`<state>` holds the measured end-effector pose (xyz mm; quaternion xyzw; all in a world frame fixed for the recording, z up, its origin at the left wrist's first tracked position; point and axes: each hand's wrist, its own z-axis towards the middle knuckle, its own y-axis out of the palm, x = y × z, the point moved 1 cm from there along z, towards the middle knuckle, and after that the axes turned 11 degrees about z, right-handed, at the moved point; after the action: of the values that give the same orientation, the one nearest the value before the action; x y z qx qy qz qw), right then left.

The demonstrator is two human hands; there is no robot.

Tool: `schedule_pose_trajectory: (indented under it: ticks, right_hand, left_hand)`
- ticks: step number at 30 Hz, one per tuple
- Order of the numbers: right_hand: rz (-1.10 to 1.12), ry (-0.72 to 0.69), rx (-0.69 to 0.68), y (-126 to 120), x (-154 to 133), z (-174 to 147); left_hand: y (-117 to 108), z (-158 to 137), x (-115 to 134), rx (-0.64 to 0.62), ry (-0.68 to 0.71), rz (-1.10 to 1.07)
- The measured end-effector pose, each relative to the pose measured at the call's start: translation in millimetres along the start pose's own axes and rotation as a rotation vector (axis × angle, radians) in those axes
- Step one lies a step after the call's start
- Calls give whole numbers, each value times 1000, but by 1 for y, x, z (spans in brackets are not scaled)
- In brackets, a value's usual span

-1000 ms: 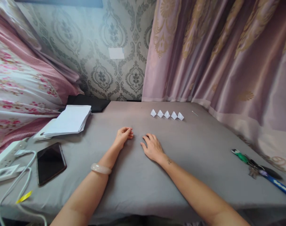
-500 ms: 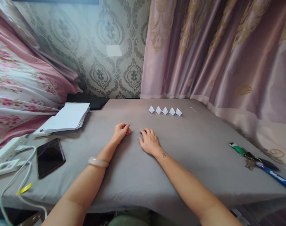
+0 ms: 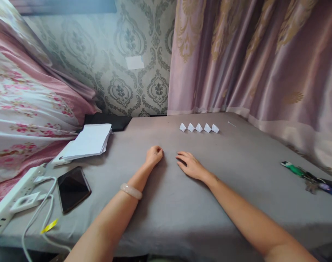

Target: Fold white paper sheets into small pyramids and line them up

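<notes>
My left hand [image 3: 154, 154], with a pale bangle [image 3: 131, 191] on the forearm behind it, is closed in a loose fist just over the grey tablecloth [image 3: 166, 203]. Nothing shows between its fingers. My right hand [image 3: 191, 165] lies to the right of it, palm down and fingers stretched forward and apart, holding nothing. Beyond the right hand, several small white folded-paper pieces [image 3: 199, 127] with pointed tops stand in a row near the back of the table. Neither hand touches them.
On the left are a stack of white paper [image 3: 90, 140], a black phone [image 3: 74, 189], a power strip [image 3: 16, 196] and white cables [image 3: 36, 214]. Keys on a lanyard [image 3: 309, 180] lie at the right. A thin white stick [image 3: 231, 124] rests behind, near the curtain [image 3: 237, 62].
The view has shifted, so most things sit further right or left of where they were. My left hand has curled tighter. My right hand has turned sideways and moved slightly away from the left.
</notes>
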<state>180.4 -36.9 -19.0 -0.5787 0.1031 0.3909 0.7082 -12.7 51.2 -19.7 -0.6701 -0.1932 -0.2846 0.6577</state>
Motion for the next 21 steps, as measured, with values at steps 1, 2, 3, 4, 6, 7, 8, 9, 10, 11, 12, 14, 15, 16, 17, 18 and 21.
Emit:
schedule_pose_trajectory:
  ticks: [1,2,3,4,6,7,8,9,10,11,12,14,15,16,17,18,21]
  right_hand:
    - [-1,-14,-8,0,1,-1]
    - [-6,-24,-6,-1,3,-1]
    - [-16,-31,-6,-1,4,-1]
    - [-26,-36,-11,0,6,-1]
    - [-34,-44,-10,1,8,2]
    - [-39,-44,-7,1,10,3]
    - [-40,-46,-8,2,10,4]
    - [-42,-48,-8,2,11,5]
    - [-47,-48,-10,3,11,6]
    - [-53,-48,-12,3,12,6]
    - [-59,-47,-12,3,12,6]
    - [-73,-46,-6,5,12,6]
    - [-79,-46,1,5,12,6]
    - [-86,-46,8,6,12,6]
    - [-94,-48,16,7,12,7]
    - [-102,-51,23,9,13,7]
    - [-125,-62,39,12,14,8]
  left_hand:
    - [-2,-3,3,-7,14,24]
    - [-5,-7,7,-14,28,44]
    - [-6,-11,9,-30,44,59]
    - [-8,-14,11,-52,60,70]
    - [-11,-18,11,-107,98,75]
    - [-12,-19,9,-133,115,74]
    - [-15,-19,7,-153,127,73]
    - [-17,-19,4,-172,137,68]
    - [-21,-19,1,-186,143,65]
    - [-25,-18,-2,-196,146,61]
    - [-31,-18,-4,-201,150,59]
    - [-45,-18,-10,-193,164,65]
    - [-54,-19,-14,-175,178,76]
    - [-65,-19,-19,-144,196,91]
    - [-76,-20,-26,-92,194,108]
    - [-90,-22,-35,-31,191,129]
    - [-136,-28,-73,174,182,221]
